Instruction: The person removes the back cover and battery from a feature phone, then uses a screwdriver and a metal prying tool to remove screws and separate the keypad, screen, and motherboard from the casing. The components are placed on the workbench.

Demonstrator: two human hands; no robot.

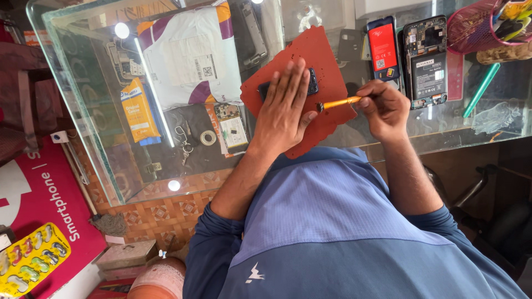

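Note:
My left hand [285, 105] lies flat, fingers together, pressing down on a dark phone [311, 83] that rests on a red work mat [318, 61] on the glass counter [83, 88]. Most of the phone is hidden under my palm. My right hand [385, 108] grips a thin yellow-handled tool [341, 102], held level, its dark tip at the phone's edge beside my left thumb.
Two opened phones [425, 61] with bare insides lie at the back right, next to a pink mesh basket [476, 27] and a green pen [481, 88]. Under the glass sit a white parcel bag [191, 55], an orange box [138, 111] and a tape roll [208, 138].

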